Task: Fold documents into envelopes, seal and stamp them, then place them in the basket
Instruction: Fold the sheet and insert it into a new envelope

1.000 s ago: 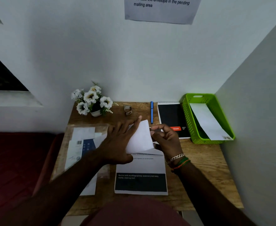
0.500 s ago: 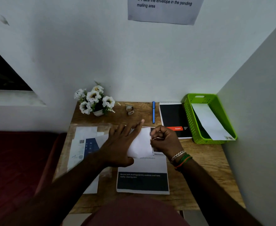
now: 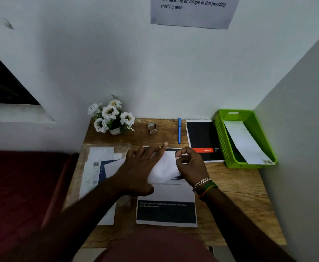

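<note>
Envelope, white, at frame centre on the wooden desk, over a printed document. Long axis runs lower left to upper right. Left hand presses flat, fingers straight. Right hand pinches its right end (flap hidden). Best to hold it pinned and crease firmly. Green basket, far right, holds one already.

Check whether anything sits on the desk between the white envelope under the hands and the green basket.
The black notebook lies flat on the desk between the envelope and the green basket. It is low, so carrying the envelope over it should be easy. The basket already holds one envelope, with room beside it.
</note>
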The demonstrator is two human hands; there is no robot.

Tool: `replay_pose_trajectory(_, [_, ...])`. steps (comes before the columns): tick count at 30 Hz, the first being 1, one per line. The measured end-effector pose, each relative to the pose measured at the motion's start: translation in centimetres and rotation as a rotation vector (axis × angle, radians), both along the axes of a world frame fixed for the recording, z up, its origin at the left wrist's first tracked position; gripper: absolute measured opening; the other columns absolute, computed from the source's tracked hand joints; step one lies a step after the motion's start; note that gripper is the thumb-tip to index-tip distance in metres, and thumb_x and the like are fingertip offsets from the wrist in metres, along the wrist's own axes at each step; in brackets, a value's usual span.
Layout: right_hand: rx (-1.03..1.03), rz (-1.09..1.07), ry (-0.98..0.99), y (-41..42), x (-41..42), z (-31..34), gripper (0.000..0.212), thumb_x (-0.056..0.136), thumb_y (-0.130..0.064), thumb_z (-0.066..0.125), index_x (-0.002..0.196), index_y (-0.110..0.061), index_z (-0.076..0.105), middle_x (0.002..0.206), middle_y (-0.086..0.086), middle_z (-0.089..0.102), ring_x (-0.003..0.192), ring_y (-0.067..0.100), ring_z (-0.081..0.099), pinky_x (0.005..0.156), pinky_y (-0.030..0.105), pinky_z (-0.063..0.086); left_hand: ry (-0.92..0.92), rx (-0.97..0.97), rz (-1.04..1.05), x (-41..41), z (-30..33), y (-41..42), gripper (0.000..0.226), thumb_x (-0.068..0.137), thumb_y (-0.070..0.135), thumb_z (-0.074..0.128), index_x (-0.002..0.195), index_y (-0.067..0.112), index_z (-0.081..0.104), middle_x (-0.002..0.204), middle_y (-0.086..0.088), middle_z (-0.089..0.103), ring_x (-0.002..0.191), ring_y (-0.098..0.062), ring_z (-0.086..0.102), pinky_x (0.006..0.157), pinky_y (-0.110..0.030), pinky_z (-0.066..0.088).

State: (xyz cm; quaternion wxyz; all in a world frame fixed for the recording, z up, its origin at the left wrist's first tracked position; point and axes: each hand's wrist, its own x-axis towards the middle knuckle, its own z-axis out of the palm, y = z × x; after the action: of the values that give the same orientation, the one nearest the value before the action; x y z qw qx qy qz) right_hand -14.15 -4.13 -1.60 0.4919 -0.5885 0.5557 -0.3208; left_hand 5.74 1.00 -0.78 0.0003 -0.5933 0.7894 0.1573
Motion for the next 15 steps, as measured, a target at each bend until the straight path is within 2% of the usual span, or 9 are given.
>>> replay_pose_trajectory(2, [0.056,-0.051,-0.057,-0.1,-0.1,0.0,0.012,0.086,-0.002,0.064,0.091,-0.013,0.063,0.077,0.003,0.066,0.056,0.006,0.058,0.048,0.024,0.048,0.004,0.015,0.003,0.2,0.0,-0.1,0.141,0.062,0.054,0.077,0.152,0.038,-0.031,0.168,0.001,0.000,0.148,-0.029,0.015,0.118,-0.054,0.019])
replay_pose_trajectory(6, [0.123,-0.048,-0.061,-0.6,-0.4,0.0,0.026,0.082,0.005,0.062,0.096,-0.017,0.063,0.078,0.003,0.065,0.056,0.004,0.060,0.047,0.019,0.044,0.009,0.010,0.001,0.8,-0.2,-0.3,0.140,0.062,0.052,0.076,0.153,0.036,-0.028,0.169,0.004,-0.004,0.146,-0.026,0.016,0.119,-0.050,0.016])
replay_pose_trajectory(7, [0.149,-0.027,-0.060,-0.7,-0.4,0.0,0.027,0.083,0.004,0.063,0.099,-0.018,0.063,0.083,0.004,0.068,0.061,0.005,0.064,0.048,0.019,0.046,0.013,0.009,0.000,0.9,-0.3,-0.3,0.140,0.062,0.052,0.076,0.153,0.036,-0.028,0.169,0.004,-0.005,0.147,-0.026,0.016,0.119,-0.050,0.016])
replay_pose_trajectory(9, [0.213,0.020,-0.071,-0.9,-0.5,0.0,0.028,0.086,0.000,0.068,0.107,-0.019,0.064,0.093,0.010,0.074,0.078,0.019,0.072,0.051,0.028,0.054,0.026,0.004,-0.005,1.0,-0.3,-0.5,0.139,0.063,0.050,0.076,0.154,0.035,-0.028,0.168,0.005,-0.006,0.147,-0.025,0.015,0.119,-0.049,0.017])
replay_pose_trajectory(12, [0.376,0.115,-0.194,-1.0,-0.8,0.4,0.029,0.087,-0.001,0.071,0.112,-0.015,0.069,0.097,0.011,0.077,0.089,0.028,0.074,0.062,0.041,0.061,0.050,-0.010,-0.003,1.0,-0.1,-0.6,0.139,0.064,0.049,0.077,0.154,0.035,-0.028,0.168,0.005,-0.003,0.147,-0.024,0.016,0.121,-0.051,0.020])
replay_pose_trajectory(15, [0.427,0.225,-0.167,-0.8,-1.0,0.8,0.031,0.084,0.006,0.070,0.110,-0.010,0.073,0.098,0.009,0.077,0.090,0.028,0.074,0.064,0.039,0.062,0.048,-0.032,-0.017,0.8,0.1,-0.6,0.139,0.064,0.049,0.077,0.154,0.034,-0.027,0.168,0.004,0.000,0.146,-0.024,0.018,0.119,-0.051,0.023])
